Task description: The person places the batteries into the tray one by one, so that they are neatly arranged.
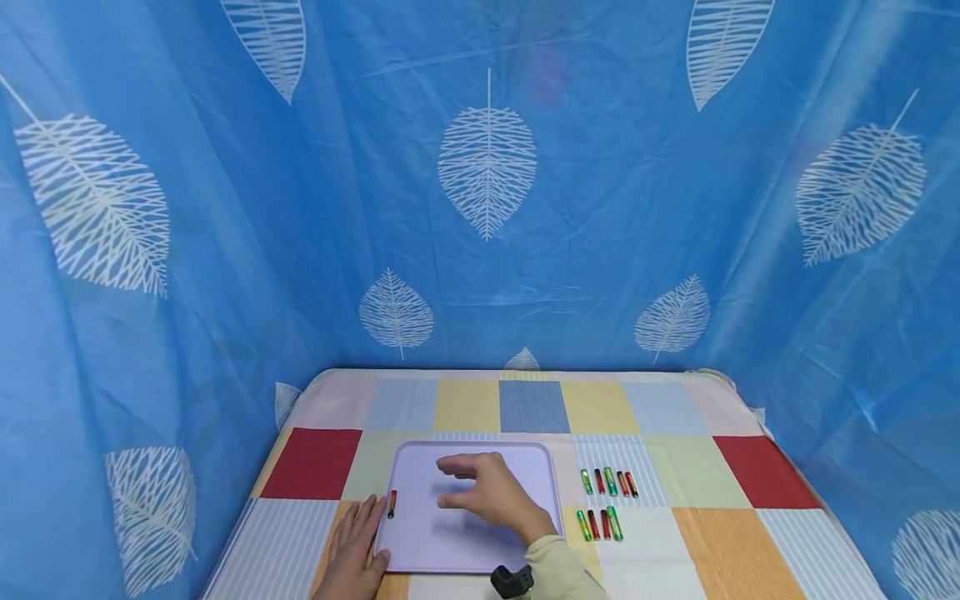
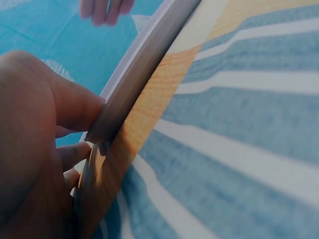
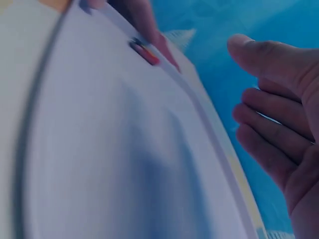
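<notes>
A pale lavender tray (image 1: 420, 542) lies on the table, with a single red-and-black battery (image 1: 392, 504) lying along its left edge. My left hand (image 1: 352, 542) rests against the tray's left side near the front corner. In the left wrist view its thumb (image 2: 79, 107) touches that corner, the other fingers lying lower beside it. Over the middle of the tray hovers my right hand (image 1: 487, 497), fingers and thumb spread apart around nothing. The right wrist view shows the same hand (image 3: 284, 109) beyond the tray rim, with the battery (image 3: 144, 52) near the far end.
To the right of the tray, two rows of green and red batteries (image 1: 611, 481) lie on the patchwork tablecloth (image 1: 720, 542). A blue curtain (image 1: 585, 250) with white leaf prints closes off the back and both sides. A black device (image 1: 512, 581) sits at the right wrist.
</notes>
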### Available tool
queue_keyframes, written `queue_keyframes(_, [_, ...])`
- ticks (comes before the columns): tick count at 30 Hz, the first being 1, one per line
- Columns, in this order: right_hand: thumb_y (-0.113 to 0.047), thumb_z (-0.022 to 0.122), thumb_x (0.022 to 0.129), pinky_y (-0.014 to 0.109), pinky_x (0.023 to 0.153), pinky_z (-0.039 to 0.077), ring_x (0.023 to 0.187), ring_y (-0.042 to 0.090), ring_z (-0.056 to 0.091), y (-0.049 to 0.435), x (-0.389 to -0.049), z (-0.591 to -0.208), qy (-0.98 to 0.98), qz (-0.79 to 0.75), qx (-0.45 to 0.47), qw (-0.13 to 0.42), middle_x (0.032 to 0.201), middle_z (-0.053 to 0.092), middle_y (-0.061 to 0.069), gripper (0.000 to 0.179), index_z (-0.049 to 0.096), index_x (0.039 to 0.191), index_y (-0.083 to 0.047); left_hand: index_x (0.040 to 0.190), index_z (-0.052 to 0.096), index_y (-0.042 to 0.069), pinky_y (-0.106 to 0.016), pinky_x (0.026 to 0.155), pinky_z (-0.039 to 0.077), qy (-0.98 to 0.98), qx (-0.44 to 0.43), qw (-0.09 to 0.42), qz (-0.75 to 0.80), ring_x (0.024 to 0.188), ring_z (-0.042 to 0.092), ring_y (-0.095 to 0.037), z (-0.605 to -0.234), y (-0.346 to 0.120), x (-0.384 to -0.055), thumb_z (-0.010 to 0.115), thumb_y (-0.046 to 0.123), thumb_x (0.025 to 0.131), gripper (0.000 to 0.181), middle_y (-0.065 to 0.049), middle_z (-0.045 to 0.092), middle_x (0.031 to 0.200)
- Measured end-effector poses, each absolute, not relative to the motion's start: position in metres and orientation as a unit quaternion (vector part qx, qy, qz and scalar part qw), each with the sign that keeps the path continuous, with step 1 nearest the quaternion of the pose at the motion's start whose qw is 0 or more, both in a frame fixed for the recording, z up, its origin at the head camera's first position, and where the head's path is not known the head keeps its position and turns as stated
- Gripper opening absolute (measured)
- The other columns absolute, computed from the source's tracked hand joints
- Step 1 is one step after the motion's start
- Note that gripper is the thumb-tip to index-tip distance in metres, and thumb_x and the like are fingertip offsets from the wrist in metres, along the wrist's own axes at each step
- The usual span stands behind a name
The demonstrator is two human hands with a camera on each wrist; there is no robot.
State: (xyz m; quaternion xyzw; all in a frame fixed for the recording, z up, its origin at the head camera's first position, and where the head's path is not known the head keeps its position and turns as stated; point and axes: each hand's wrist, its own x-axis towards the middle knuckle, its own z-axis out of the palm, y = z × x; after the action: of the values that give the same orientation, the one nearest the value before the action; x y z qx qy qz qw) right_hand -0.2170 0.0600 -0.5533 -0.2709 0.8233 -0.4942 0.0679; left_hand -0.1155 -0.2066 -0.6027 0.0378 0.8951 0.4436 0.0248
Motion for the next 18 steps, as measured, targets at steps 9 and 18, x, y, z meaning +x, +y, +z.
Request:
queue_keyframes(9, [-0.02,0.09,0.091,0.04,0.108,0.062,0.126,0.032,0.075,0.117,-0.214,-0.548,0.824,-0.505,-0.25,0.062,0.139,0.077,0.012,0.054,0.074,0.14,-0.005,0.158,0.048,-0.007,-0.079,0.126,0.001,0.89,0.068,-0.014,0.451,0.154,0.016,-0.066,-0.613,-0.207,-0.124,0.067,-0.003,0.086,0.075,-0.043,0.036,0.165])
queue_keyframes(18, [-0.019,0.092,0.089,0.049,0.109,0.061,0.127,0.039,0.074,0.16,-0.199,-0.543,0.821,-0.513,-0.241,0.066,0.139,0.076,0.016,0.055,0.074,0.139,-0.003,0.161,0.041,-0.009,-0.083,0.125,-0.002,0.894,0.055,0.062,0.441,0.157,0.011,-0.064,-0.623,-0.219,-0.128,0.067,0.006,0.085,0.081,-0.041,0.033,0.168])
